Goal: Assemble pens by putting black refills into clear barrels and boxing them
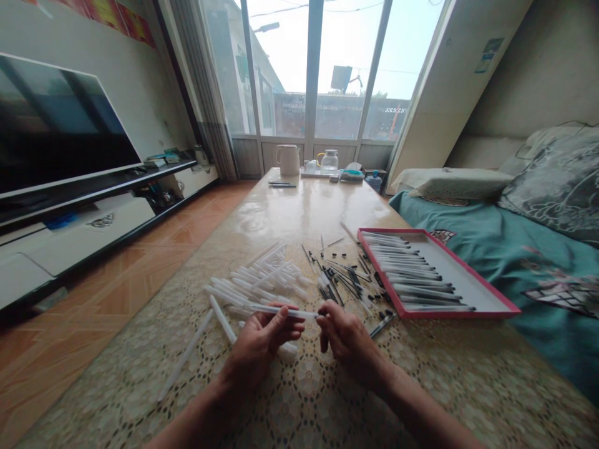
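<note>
Holding a clear pen barrel (281, 309) level just above the table (299, 206), your left hand (262, 343) has fingers and thumb closed round the barrel's middle, which seems to leave its right end free. Your right hand (346, 337) is pinched on that end (whether a small piece sits between the fingertips is too small to tell). The barrel bridges the gap between both hands, nearer you than everything else. Just beyond the left hand lies a heap of clear tubes (262, 274); beyond the right, a scatter of black parts (337, 277). Further right, a red tray (449, 313) holds pens (412, 274) in a row, likely kept apart from the loose pieces.
</note>
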The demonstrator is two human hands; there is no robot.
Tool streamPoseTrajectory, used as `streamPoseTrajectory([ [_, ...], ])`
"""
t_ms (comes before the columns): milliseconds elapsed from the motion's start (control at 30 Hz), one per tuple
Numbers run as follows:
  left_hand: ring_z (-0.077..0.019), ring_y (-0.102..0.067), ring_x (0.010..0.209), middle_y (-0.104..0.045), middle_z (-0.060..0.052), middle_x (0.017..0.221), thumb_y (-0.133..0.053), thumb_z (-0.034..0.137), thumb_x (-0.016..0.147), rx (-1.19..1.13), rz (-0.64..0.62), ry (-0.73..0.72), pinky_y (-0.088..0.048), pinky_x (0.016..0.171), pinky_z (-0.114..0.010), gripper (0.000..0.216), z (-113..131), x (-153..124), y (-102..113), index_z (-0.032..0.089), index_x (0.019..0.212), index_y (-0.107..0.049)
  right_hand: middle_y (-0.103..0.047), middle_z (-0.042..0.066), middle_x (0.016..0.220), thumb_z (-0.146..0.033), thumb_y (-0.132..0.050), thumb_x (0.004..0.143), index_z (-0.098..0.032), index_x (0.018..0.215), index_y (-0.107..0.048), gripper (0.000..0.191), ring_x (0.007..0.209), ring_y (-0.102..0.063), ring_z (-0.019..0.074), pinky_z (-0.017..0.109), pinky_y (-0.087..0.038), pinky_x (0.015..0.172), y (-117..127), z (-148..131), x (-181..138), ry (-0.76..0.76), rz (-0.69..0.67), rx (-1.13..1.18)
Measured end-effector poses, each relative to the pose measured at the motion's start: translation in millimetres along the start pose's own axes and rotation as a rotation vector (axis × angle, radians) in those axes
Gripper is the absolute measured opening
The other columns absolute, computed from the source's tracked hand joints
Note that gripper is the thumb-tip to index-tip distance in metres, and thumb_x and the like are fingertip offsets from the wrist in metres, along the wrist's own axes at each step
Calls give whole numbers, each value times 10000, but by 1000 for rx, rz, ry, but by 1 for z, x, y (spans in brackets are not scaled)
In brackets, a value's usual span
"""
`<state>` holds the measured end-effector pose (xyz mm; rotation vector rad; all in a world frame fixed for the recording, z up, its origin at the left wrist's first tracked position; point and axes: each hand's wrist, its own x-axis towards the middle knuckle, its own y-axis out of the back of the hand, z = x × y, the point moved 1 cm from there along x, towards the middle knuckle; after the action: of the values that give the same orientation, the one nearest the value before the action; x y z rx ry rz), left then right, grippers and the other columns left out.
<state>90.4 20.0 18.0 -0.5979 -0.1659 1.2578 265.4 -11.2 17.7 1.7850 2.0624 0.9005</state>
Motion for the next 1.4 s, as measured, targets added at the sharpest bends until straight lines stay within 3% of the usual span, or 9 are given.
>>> streamPoseTrajectory([
  [100, -147, -678, 617, -739, -78, 689, -794, 345, 647, 4, -23, 4, -542, 598, -224, 310, 0, 0, 0, 103, 812, -692, -583, -15, 538, -400, -263, 978, -205, 739, -469, 371, 502, -546, 118, 212, -369, 550, 0, 1, 0, -12, -6, 20],
  [267, -145, -681, 625, -743, -80, 704, -791, 349, 652, 4, 17, -3, -539, 591, -213, 321, -1, 1, 1, 102, 832, -693, -613, -25, 603, -372, -356, 954, -202, 941, -470, 205, 529, -561, 121, 206, -370, 549, 3, -2, 0, -3, 1, 12],
  [467, -143, -681, 622, -736, -72, 688, -781, 346, 669, 9, -41, -7, -541, 600, -217, 296, -2, 1, 1, 109, 821, -691, -588, -15, 545, -397, -275, 979, -207, 727, -470, 370, 517, -545, 116, 211, -371, 568, 1, 0, 1, -3, -2, 11],
  [667, -146, -681, 635, -734, -72, 695, -792, 349, 652, 1, 21, -3, -536, 595, -216, 318, -1, -1, 0, 108, 830, -685, -604, -27, 584, -364, -339, 961, -205, 911, -472, 214, 519, -551, 120, 208, -368, 549, 3, -1, 0, 5, -1, -9],
  [967, -141, -669, 614, -732, -68, 690, -783, 355, 660, 12, -54, -12, -528, 604, -226, 287, 1, -1, 0, 120, 797, -690, -581, -27, 529, -372, -312, 971, -206, 729, -464, 330, 482, -542, 107, 203, -380, 526, 2, -1, -1, 6, -13, 71],
  [1100, -161, -669, 633, -728, -71, 697, -741, 353, 709, 140, -94, -59, -528, 622, -259, 262, 1, -5, -3, 126, 830, -691, -654, 34, 780, -344, -422, 934, -191, 928, -551, 200, 692, -603, 147, 233, -422, 616, 5, -5, -1, 82, 67, -43],
  [1200, -156, -639, 563, -701, -57, 625, -720, 328, 730, 324, -141, -98, -512, 569, -262, 256, -2, -6, -7, 116, 865, -673, -654, 41, 881, -301, -470, 915, -196, 1084, -539, 210, 775, -607, 152, 243, -443, 683, 3, -7, -1, 158, 32, -47],
  [1300, -149, -615, 536, -695, -40, 679, -705, 332, 739, 367, -87, -161, -486, 502, -254, 319, -4, -6, -8, 146, 973, -595, -653, 38, 850, -261, -395, 946, -197, 1026, -586, 217, 741, -604, 146, 238, -437, 665, 1, -3, 1, 175, 40, -83],
  [1400, -170, -634, 607, -689, -47, 769, -652, 337, 780, 473, 36, -224, -488, 517, -264, 358, 2, -12, -7, 172, 1071, -524, -637, 38, 763, -285, -378, 950, -181, 897, -603, 254, 687, -590, 152, 237, -416, 619, 6, 5, 3, 124, 195, -145],
])
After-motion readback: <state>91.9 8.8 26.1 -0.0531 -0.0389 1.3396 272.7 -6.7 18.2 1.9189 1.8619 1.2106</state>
